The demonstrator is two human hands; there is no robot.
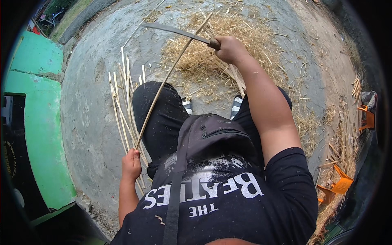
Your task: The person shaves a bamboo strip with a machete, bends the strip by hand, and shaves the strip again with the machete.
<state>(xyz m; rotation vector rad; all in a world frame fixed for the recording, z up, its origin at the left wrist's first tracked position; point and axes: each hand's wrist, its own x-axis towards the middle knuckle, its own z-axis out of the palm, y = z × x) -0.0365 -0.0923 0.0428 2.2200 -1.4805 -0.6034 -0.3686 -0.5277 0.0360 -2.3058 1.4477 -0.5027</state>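
Note:
My right hand (232,50) is closed around the wooden handle of a long curved knife (175,30), held out in front of me with its blade reaching to the left. The blade crosses a long, thin bamboo strip (165,79) close to its far end. Beside my left knee, my left hand (131,164) grips the near end of that strip, thumb on top. The strip slants up across my left thigh. Whether the blade's edge bites into it cannot be made out.
Several pale strips (119,100) lie on the concrete floor (87,118) at my left. A heap of curly shavings (228,36) spreads ahead of my feet. To the right are orange plastic chairs (342,180) and more split pieces (342,130). A green wall (45,134) stands at left.

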